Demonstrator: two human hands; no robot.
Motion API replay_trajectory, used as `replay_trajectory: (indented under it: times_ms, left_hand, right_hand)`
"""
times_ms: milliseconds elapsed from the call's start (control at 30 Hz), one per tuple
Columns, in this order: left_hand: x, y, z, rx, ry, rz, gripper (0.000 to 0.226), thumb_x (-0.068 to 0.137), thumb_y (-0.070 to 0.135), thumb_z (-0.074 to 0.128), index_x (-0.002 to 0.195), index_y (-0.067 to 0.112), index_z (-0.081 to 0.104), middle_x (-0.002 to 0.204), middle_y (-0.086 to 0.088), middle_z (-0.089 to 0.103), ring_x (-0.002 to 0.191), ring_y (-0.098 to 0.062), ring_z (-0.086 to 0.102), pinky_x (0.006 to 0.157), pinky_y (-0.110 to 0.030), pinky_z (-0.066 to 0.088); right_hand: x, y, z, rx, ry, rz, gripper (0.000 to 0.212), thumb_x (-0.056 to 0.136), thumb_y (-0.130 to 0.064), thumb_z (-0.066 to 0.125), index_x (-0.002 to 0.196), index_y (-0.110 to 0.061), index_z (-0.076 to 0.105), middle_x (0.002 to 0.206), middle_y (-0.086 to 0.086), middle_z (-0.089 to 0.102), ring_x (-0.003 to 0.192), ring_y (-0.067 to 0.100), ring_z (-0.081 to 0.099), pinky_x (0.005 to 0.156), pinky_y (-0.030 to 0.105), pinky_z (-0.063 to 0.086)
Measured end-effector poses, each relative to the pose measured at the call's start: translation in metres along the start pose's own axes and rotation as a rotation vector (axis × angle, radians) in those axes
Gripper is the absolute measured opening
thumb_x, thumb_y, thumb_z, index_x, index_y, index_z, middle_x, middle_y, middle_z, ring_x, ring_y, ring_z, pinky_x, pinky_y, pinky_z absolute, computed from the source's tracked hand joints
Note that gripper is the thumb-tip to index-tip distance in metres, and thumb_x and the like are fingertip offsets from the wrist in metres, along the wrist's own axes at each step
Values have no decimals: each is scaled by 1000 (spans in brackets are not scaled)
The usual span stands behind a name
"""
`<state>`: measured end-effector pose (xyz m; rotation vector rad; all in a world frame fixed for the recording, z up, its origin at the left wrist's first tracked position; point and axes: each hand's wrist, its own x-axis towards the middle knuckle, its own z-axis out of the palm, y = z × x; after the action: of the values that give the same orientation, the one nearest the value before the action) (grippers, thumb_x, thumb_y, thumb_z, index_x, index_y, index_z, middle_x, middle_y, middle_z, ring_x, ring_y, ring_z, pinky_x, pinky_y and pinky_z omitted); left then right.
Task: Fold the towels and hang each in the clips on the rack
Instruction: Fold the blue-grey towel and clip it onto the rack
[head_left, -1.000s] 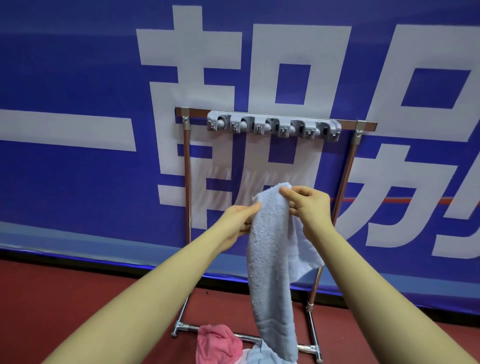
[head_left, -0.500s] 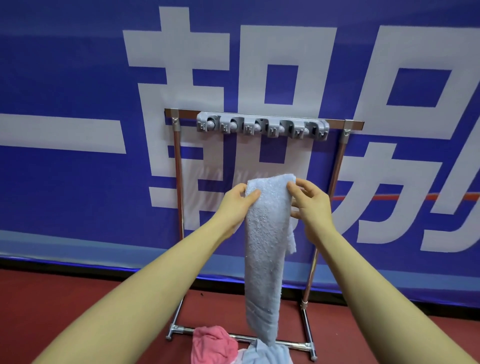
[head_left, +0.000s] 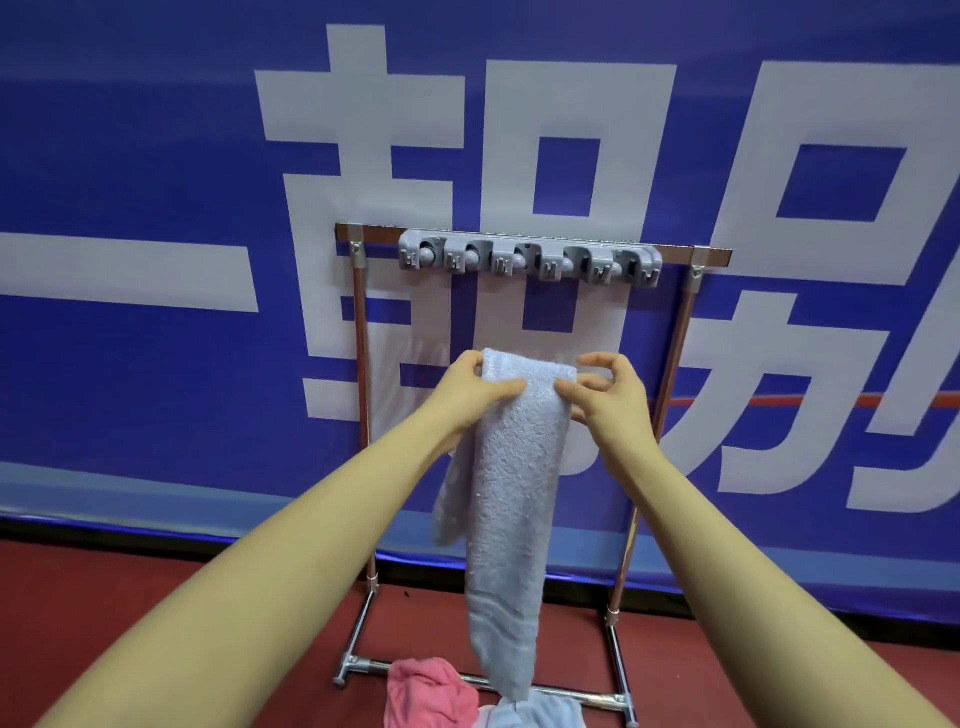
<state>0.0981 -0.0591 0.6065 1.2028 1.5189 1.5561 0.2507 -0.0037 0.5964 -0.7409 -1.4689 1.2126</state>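
Observation:
A light blue towel (head_left: 511, 499) hangs lengthwise in a long narrow fold in front of the rack. My left hand (head_left: 475, 389) grips its top left corner, thumb across the front. My right hand (head_left: 605, 397) pinches the top right edge with thumb and fingers. The towel's top sits well below the grey clip strip (head_left: 530, 260), which carries several empty clips on the rack's top bar (head_left: 711, 254). The towel's lower end reaches the rack's base bar.
The metal rack (head_left: 362, 415) stands on a red floor against a blue banner with large white characters. A crumpled pink towel (head_left: 428, 693) and a pale blue one (head_left: 540, 714) lie on the floor by the rack's base bar (head_left: 597, 699).
The towel's top has been squared between both hands, and its loose side flap has been drawn in. Both hands have shifted slightly on the top edge.

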Motion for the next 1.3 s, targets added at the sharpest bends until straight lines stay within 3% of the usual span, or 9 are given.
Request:
replay_trajectory:
  times_ms: [100, 167, 267, 367, 633, 867, 1033, 1200, 1300]
  left_hand:
    - [0, -1, -5, 18, 17, 21, 42, 78, 1, 71, 114, 5, 51, 97, -2, 64, 82, -11, 64, 68, -18, 54]
    - [-1, 1, -6, 23, 58, 65, 34, 80, -2, 68, 110, 3, 54, 89, 1, 63, 76, -6, 62, 59, -11, 51]
    - [2, 2, -4, -32, 72, 80, 25, 83, 0, 66, 106, 4, 58, 90, -2, 65, 80, -14, 64, 65, -16, 52]
    - [4, 4, 1, -63, 76, 65, 24, 83, 0, 66, 106, 5, 58, 93, -5, 65, 83, -16, 64, 68, -20, 51]
    - [1, 1, -1, 80, -111, -5, 59, 80, 5, 70, 132, 19, 45, 118, -6, 63, 104, -19, 63, 92, -34, 51]
    - [2, 1, 2, 139, 59, 85, 35, 83, 6, 67, 116, 3, 54, 104, -4, 60, 80, -6, 58, 66, -16, 48]
    - [2, 0, 3, 114, 43, 91, 27, 85, 3, 62, 112, 7, 59, 108, -11, 64, 95, -23, 63, 83, -32, 52]
    - [4, -3, 5, 205, 32, 111, 26, 87, 7, 61, 111, 16, 59, 109, -9, 65, 98, -24, 63, 87, -34, 52]
    - [6, -4, 4, 303, 21, 108, 25, 89, 13, 57, 113, 20, 56, 111, -4, 63, 102, -23, 60, 91, -38, 50]
  right_hand:
    - [-1, 1, 1, 5, 8, 0, 37, 82, 0, 68, 115, -5, 52, 63, -10, 61, 70, 8, 62, 71, 32, 54]
    - [-3, 0, 2, 28, -39, 13, 43, 82, 0, 68, 121, -7, 51, 76, -8, 65, 77, 7, 64, 67, 25, 52]
    - [-5, -2, 2, -2, -139, 33, 60, 82, 3, 67, 132, -19, 43, 106, -5, 62, 85, 8, 62, 62, 23, 46]
    - [-5, 0, 1, -41, -150, 48, 69, 81, 7, 64, 138, -23, 38, 102, 5, 59, 82, 10, 61, 62, 22, 49]
    - [1, 0, 1, 11, 8, 14, 45, 81, 4, 67, 123, -5, 51, 99, 12, 66, 82, 12, 65, 58, 12, 50]
    - [-1, 3, 2, 18, 1, 25, 48, 80, 1, 69, 124, -12, 51, 98, 4, 64, 94, 19, 64, 77, 29, 53]
    - [-3, 6, -4, -48, -92, 19, 67, 78, 6, 67, 134, -24, 43, 96, 8, 56, 86, 18, 60, 71, 30, 51]
    - [-2, 7, 0, -117, 31, -8, 49, 80, 2, 68, 124, -8, 52, 92, 12, 60, 75, 14, 58, 58, 12, 48]
    - [-2, 9, 3, -124, 46, 1, 34, 81, -2, 68, 112, -12, 58, 105, 15, 64, 87, 17, 61, 63, 16, 49]
